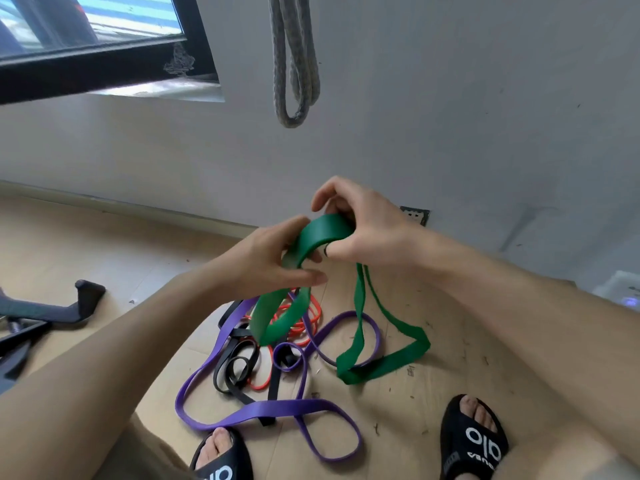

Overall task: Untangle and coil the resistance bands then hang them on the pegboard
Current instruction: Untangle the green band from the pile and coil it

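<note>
Both hands hold a wide green resistance band (304,244) above the floor. My left hand (266,259) grips a lower turn of it, and my right hand (360,226) pinches its top fold. One green loop hangs to the floor at the right (384,365); another hangs below my left hand. Under them lies a tangle: a long purple band (256,410), a black band (235,368) and a thin orange-red band (304,323). A grey band (294,71) hangs on the wall above. No pegboard is visible.
The bands lie on flattened cardboard (398,410) over a tan floor. My feet in black slides (474,441) stand at the bottom edge. Dark exercise equipment (52,313) lies at the left. A window (93,39) and a wall socket (415,214) are on the grey wall.
</note>
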Demonstrator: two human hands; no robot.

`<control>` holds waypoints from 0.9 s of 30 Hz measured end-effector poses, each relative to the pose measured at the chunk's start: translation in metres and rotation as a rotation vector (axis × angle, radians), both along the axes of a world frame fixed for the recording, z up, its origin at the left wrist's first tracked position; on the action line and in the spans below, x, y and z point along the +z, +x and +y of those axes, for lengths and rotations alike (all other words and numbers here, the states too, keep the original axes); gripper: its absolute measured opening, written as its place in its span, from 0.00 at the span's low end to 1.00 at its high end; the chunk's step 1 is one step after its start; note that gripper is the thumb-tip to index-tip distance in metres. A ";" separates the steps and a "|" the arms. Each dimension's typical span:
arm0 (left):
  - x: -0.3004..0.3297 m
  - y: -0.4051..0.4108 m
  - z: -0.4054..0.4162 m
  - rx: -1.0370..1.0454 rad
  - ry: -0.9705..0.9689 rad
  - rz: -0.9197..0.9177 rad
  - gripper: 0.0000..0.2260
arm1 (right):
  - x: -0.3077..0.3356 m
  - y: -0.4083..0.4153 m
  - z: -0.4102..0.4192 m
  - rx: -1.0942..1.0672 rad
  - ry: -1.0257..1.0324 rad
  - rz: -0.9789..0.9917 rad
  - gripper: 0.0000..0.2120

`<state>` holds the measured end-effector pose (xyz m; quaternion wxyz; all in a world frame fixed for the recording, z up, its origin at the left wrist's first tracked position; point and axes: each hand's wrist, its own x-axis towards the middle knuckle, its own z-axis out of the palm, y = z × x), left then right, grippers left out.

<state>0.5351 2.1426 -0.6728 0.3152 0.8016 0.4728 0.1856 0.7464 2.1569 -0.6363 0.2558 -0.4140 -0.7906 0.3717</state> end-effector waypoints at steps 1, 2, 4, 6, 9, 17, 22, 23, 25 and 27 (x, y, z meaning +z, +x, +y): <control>0.002 0.003 -0.001 -0.008 0.024 -0.071 0.22 | 0.000 -0.001 0.000 0.002 0.003 -0.002 0.23; 0.003 0.006 -0.001 -0.010 0.051 -0.107 0.17 | 0.001 -0.001 0.001 -0.003 0.005 -0.004 0.23; 0.005 0.005 0.000 0.018 0.088 -0.104 0.10 | 0.000 0.003 0.006 -0.015 -0.012 -0.023 0.23; 0.005 0.000 0.003 0.062 0.099 -0.059 0.09 | -0.005 0.011 0.011 0.002 -0.048 -0.100 0.23; 0.004 -0.004 0.004 0.055 0.080 -0.006 0.09 | -0.018 0.024 0.019 0.042 -0.096 -0.317 0.21; 0.007 -0.010 0.006 0.049 -0.019 0.007 0.14 | -0.026 0.039 0.029 0.103 -0.203 -0.375 0.21; -0.005 -0.019 0.004 -0.025 -0.132 0.225 0.14 | -0.011 0.029 0.024 0.052 -0.183 -0.175 0.17; -0.008 -0.019 0.003 -0.027 -0.164 0.227 0.15 | -0.006 0.024 0.021 0.057 -0.173 -0.122 0.17; -0.009 -0.016 0.001 -0.029 -0.204 0.191 0.15 | 0.002 0.011 0.011 0.074 -0.136 -0.051 0.19; -0.008 -0.010 -0.001 -0.016 -0.248 0.037 0.14 | 0.007 0.002 0.003 0.102 -0.090 -0.041 0.21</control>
